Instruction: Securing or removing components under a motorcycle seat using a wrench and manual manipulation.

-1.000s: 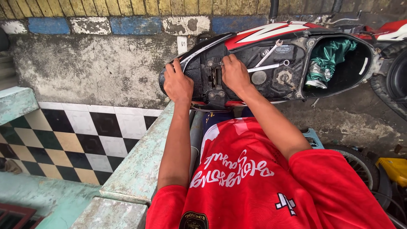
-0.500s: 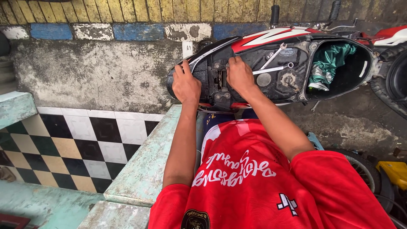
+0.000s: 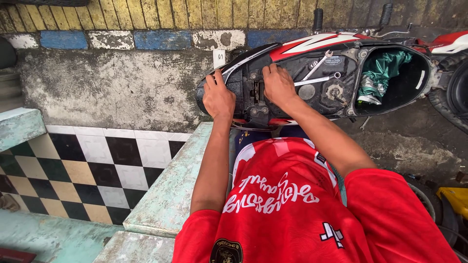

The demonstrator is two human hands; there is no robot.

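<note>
A red, white and black scooter (image 3: 312, 44) stands with its seat off, so the black inner frame (image 3: 292, 95) is exposed. My left hand (image 3: 218, 97) rests on the black rear end of the body, fingers curled over its edge. My right hand (image 3: 278, 85) presses flat on the frame just beside the latch part (image 3: 255, 92). Two silver wrenches (image 3: 318, 73) lie on the frame right of my right hand. The open storage well (image 3: 404, 92) holds a green cloth (image 3: 382, 73).
A low pale-green concrete ledge (image 3: 170, 195) runs under my left arm. A checkered black, white and tan tile floor (image 3: 92, 170) lies to the left. A stained wall (image 3: 112, 87) with painted bricks is behind. A yellow object (image 3: 456, 199) and a tyre (image 3: 429, 204) sit lower right.
The view has shifted slightly, with the scooter now a little further right in frame. Both hands stay on the rear of the scooter in nearly the same places.
</note>
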